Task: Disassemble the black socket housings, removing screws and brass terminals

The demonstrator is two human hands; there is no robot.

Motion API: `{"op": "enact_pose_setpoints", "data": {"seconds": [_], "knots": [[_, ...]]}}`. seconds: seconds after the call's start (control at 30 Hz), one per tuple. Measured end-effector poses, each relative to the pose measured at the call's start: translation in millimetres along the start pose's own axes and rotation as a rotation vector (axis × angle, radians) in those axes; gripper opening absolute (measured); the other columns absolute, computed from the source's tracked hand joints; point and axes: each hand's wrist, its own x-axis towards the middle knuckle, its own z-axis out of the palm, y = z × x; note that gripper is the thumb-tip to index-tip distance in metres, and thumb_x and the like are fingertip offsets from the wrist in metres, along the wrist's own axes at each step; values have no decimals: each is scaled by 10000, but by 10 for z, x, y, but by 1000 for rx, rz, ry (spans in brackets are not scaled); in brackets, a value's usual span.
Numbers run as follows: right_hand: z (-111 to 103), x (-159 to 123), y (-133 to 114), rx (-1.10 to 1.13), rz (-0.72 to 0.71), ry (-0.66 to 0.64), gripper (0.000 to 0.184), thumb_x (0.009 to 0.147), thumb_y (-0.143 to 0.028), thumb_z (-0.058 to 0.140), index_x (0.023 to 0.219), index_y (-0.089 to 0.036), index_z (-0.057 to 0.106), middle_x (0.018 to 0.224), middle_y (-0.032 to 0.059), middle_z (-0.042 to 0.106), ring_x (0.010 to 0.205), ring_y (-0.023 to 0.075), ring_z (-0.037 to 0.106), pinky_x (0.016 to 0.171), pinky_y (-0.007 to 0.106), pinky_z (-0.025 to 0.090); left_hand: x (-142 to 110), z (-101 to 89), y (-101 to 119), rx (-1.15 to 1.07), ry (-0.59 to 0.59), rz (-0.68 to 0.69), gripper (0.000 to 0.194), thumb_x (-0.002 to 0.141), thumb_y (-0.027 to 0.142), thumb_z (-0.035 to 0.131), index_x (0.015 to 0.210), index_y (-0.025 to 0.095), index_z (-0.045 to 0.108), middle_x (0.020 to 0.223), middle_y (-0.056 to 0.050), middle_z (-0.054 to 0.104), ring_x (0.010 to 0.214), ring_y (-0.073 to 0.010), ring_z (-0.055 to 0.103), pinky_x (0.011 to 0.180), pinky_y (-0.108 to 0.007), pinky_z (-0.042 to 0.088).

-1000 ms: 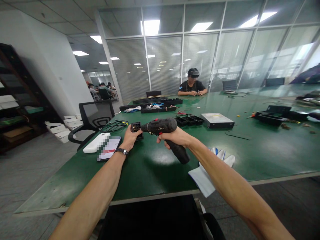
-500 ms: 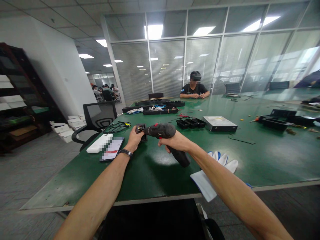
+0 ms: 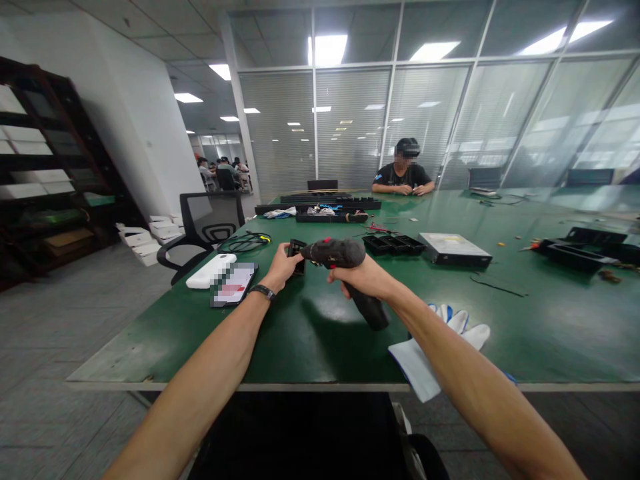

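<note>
Reading the dial from the power drill (image 3: 345,252) at its centre, our right hand (image 3: 367,275) curls firmly around its grip, though we cannot tell whether a finger presses the trigger. At nine o'clock, our left hand (image 3: 281,268) is partly closed, thumb and fingers gripping a small black housing (image 3: 299,267) tilted up above the green table (image 3: 320,360). The drill's nose meets or nearly meets the housing; the bit is hidden, so contact is uncertain. To work well, we should brace the housing against the tabletop, line the drill up straight, press evenly and use short trigger bursts, with our left thumb well clear of the tip. The phone (image 3: 243,275) lies between eight and nine o'clock, the white glove (image 3: 424,363) at four, both apart from the work.
</note>
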Motion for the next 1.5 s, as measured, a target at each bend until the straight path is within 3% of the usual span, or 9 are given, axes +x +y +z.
{"op": "enact_pose_setpoints", "data": {"seconds": [0.13, 0.33, 0.53, 0.7, 0.87, 0.97, 1.23, 1.37, 1.5], "knots": [[-54, 21, 41, 4, -10, 19, 22, 750, -201, 671, 753, -181, 663, 464, -16, 598, 394, 156, 587, 396, 231, 446, -23, -48, 84, 18, -128, -117, 572, 742, 260, 799, 1255, 207, 551, 912, -67, 719, 659, -207, 694, 637, -358, 570], [-99, 35, 102, 3, -8, 3, 30, 717, -169, 690, 741, -179, 675, 476, -14, 607, 390, 155, 593, 374, 216, 422, -15, -66, 198, 95, -222, -219, 560, 724, 243, 772, 1255, 210, 595, 850, -74, 732, 608, -229, 714, 577, -343, 556], [-169, 49, 91, 113, 21, 58, 24, 732, -195, 663, 728, -178, 680, 460, -11, 595, 383, 144, 564, 375, 227, 455, 203, -176, 327, 222, -287, -278, 440, 615, 208, 817, 1036, 182, 696, 706, -70, 706, 549, -231, 686, 547, -349, 546], [-240, 81, 112, 183, 32, 158, 42, 728, -213, 667, 711, -176, 671, 497, 3, 618, 381, 143, 561, 355, 235, 462, 327, -172, 457, 334, -320, -248, 412, 543, 142, 808, 951, 176, 759, 658, -76, 695, 532, -239, 667, 557, -371, 551], [-261, 125, 195, 229, 44, 205, 45, 677, -176, 687, 674, -184, 642, 515, 11, 628, 388, 144, 568, 341, 230, 455, 398, -95, 572, 434, -288, -102, 287, 521, 64, 745, 772, 201, 773, 649, -66, 683, 614, -231, 660, 615, -327, 550], [-265, 136, 221, 252, 55, 224, 57, 664, -162, 682, 670, -186, 631, 545, 18, 649, 386, 134, 557, 342, 228, 458, 430, -97, 598, 470, -288, -82, 342, 472, 22, 726, 760, 199, 783, 631, -61, 676, 653, -244, 659, 644, -333, 553], [-276, 148, 239, 246, 63, 227, 57, 669, -162, 691, 676, -181, 638, 549, 30, 661, 385, 144, 567, 337, 240, 465, 233, -200, 369, 364, -217, -164, 561, 540, 120, 748, 1099, 170, 749, 792, -107, 752, 610, -246, 675, 546, -344, 545], [-244, 139, 242, 248, 80, 205, 115, 674, -146, 696, 772, -184, 650, 650, 46, 723, 383, 142, 572, 327, 243, 457, 137, -223, 153, 197, -125, -147, 496, 669, 172, 712, 1165, 166, 694, 935, -117, 763, 722, -234, 715, 628, -340, 579], [-207, 119, 247, 259, 127, 166, 173, 691, -149, 711, 845, -188, 643, 741, 58, 760, 401, 134, 579, 341, 240, 467, 210, -196, -43, 41, -16, -143, 366, 726, 175, 707, 1091, 161, 686, 1010, -90, 746, 810, -195, 712, 714, -302, 579]]}}
